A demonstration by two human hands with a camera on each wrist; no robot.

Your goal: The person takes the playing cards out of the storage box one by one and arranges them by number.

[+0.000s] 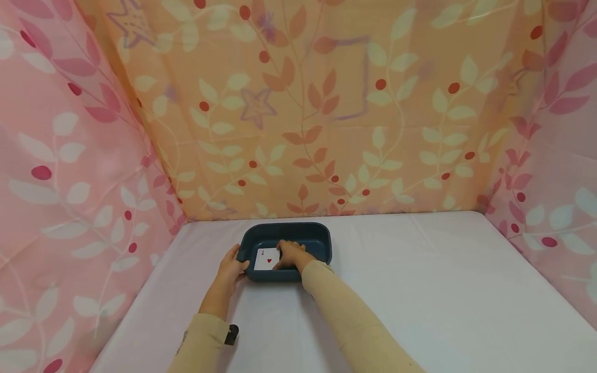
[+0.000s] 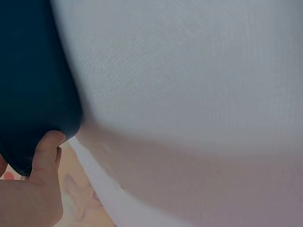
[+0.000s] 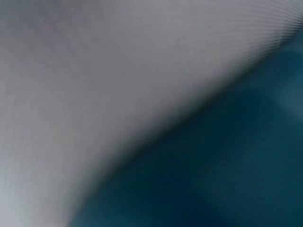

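Note:
A dark blue tray [image 1: 275, 276] stands on the white table. Inside it, on the left, a white playing card [image 1: 264, 259] with a red heart lies face up. My left hand [image 1: 230, 269] grips the tray's left end; in the left wrist view, fingers of the left hand [image 2: 42, 184] lie against the outer wall of the tray [image 2: 33, 80]. Reaching into the tray, my right hand [image 1: 294, 255] holds the card's right side between thumb and fingers, which hide that edge. The right wrist view shows the blurred tray [image 3: 227, 165] and no hand.
The white tabletop [image 1: 420, 280] extends to both sides of the tray. Behind it hangs an orange leaf-patterned cloth [image 1: 317, 129], with pink patterned cloths at the left [image 1: 70, 207] and right [image 1: 559, 155]. A small black object [image 1: 231, 334] sits at the left sleeve cuff.

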